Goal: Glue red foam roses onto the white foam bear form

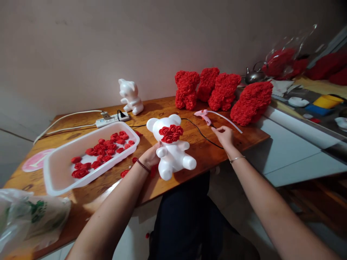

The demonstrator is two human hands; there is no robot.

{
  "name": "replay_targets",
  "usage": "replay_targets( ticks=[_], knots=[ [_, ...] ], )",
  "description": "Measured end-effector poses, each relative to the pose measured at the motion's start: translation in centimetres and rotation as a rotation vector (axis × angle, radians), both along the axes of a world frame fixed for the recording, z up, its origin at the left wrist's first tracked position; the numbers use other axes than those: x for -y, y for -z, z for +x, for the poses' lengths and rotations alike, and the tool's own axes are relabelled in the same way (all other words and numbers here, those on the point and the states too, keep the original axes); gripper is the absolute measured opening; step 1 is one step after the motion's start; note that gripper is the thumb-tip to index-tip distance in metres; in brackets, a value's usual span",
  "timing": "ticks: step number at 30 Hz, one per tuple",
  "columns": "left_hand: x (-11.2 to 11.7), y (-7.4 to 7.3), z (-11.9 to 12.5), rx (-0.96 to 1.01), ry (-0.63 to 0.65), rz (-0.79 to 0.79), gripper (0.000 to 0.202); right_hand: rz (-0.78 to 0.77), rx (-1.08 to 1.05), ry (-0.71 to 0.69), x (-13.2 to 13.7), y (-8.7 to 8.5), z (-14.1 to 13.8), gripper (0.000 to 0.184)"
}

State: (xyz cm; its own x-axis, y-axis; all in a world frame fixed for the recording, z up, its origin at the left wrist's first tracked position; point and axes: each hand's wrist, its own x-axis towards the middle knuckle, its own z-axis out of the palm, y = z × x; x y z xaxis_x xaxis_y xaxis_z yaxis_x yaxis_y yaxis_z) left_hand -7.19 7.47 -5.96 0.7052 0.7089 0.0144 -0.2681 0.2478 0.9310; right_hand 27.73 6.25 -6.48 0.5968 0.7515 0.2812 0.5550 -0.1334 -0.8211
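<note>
My left hand [151, 155] is closed around the side of a white foam bear [173, 155], holding it up above the table's front edge. Several red foam roses [171, 133] cover the bear's face in a cluster. To the right, my right hand [224, 136] has its fingers drawn together beside the handle of a pink hot glue gun [204, 116]. Its fingertips are at the black cord near the handle; whether they grip it is unclear. A long white glue stick [226, 121] sticks out of the gun's back. The gun lies on the wooden table.
A white plastic tub [89, 180] of loose red roses [101, 150] stands left. Behind are another white bear [130, 96], a power strip [112, 119] and several rose-covered bears [187, 90]. A plastic bag [32, 220] sits front left. The gun's black cord [200, 133] crosses the table [151, 108].
</note>
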Motion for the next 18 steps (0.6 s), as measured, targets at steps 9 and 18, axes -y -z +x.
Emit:
replay_targets(
  ticks=[9,18],
  knots=[
    [-0.8,1.7,-0.3,0.014,-0.031,-0.058,0.063,-0.190,0.204,-0.137,-8.9,-1.4,-1.7,0.039],
    [-0.6,1.5,-0.3,0.101,0.012,-0.119,0.043,-0.088,0.089,-0.127,-10.6,-5.3,-3.5,0.037]
  ],
)
